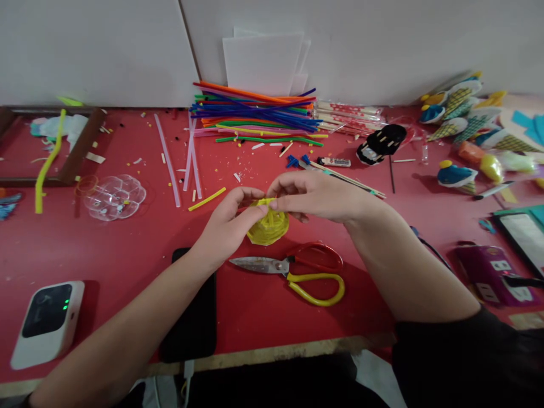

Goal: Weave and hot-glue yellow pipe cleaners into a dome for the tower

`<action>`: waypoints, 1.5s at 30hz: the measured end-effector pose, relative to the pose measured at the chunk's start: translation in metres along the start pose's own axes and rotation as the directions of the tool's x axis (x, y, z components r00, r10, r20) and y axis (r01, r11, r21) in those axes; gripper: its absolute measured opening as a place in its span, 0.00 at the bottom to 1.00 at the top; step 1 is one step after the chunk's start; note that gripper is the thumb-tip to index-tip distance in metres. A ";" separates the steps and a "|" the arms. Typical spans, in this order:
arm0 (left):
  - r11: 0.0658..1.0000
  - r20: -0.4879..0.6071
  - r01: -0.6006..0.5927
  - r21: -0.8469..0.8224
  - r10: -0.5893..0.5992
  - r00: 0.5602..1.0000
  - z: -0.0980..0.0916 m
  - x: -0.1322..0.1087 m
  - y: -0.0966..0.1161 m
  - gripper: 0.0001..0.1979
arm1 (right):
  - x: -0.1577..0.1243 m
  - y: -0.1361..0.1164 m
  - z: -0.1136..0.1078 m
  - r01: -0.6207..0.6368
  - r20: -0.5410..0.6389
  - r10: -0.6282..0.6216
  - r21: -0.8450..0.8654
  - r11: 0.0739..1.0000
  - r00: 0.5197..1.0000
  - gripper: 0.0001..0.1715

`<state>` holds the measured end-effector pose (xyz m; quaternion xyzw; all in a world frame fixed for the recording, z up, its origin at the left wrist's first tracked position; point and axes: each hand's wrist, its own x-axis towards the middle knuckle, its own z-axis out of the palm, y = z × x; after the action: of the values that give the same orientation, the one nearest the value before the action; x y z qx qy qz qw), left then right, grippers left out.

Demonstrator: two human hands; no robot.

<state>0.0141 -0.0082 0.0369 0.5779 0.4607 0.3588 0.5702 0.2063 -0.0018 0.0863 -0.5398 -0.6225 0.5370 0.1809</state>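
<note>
Between my two hands is a small round yellow piece (267,231) that looks wound from pipe cleaners. My left hand (232,218) pinches its upper left edge with thumb and fingers. My right hand (312,195) holds the top right of it, the thumb and index finger close to the left thumb. The fingertips hide the top of the piece. Just below it on the red table lie scissors (293,269) with one red and one yellow handle, blades pointing left.
Bundled coloured pipe cleaners (255,116) lie at the back. A black phone (191,317) and a white device (49,323) are at the front left. A clear flower-shaped tray (114,197) sits left; small stuffed figures (457,177) are at the right. Glue sticks (168,161) lie left of centre.
</note>
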 end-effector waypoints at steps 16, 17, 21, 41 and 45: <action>0.992 -0.027 0.108 -0.070 -0.110 0.994 0.003 0.005 0.000 0.15 | 0.002 0.000 -0.003 -0.028 0.059 0.027 0.015 0.999 0.998 0.03; 0.991 -0.031 0.110 -0.080 -0.113 0.993 0.003 0.005 0.000 0.15 | 0.002 0.001 -0.002 -0.025 0.063 0.023 0.021 0.999 0.998 0.04; 0.990 -0.030 0.111 -0.093 -0.114 0.993 0.004 0.004 0.000 0.15 | 0.003 0.003 -0.001 -0.010 0.065 0.008 0.032 0.999 0.998 0.04; 0.941 -0.001 0.189 -0.280 -0.197 0.980 -0.004 0.000 0.002 0.14 | 0.007 0.010 -0.011 0.023 0.147 -0.046 0.154 0.988 0.988 0.04; 0.937 0.015 0.188 -0.295 -0.193 0.981 -0.005 0.001 0.000 0.14 | 0.009 0.015 -0.015 0.022 0.181 -0.057 0.188 0.982 0.982 0.07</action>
<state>0.0100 -0.0062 0.0373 0.4363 0.4599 0.3708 0.6787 0.2223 0.0106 0.0755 -0.4556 -0.5947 0.6369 0.1823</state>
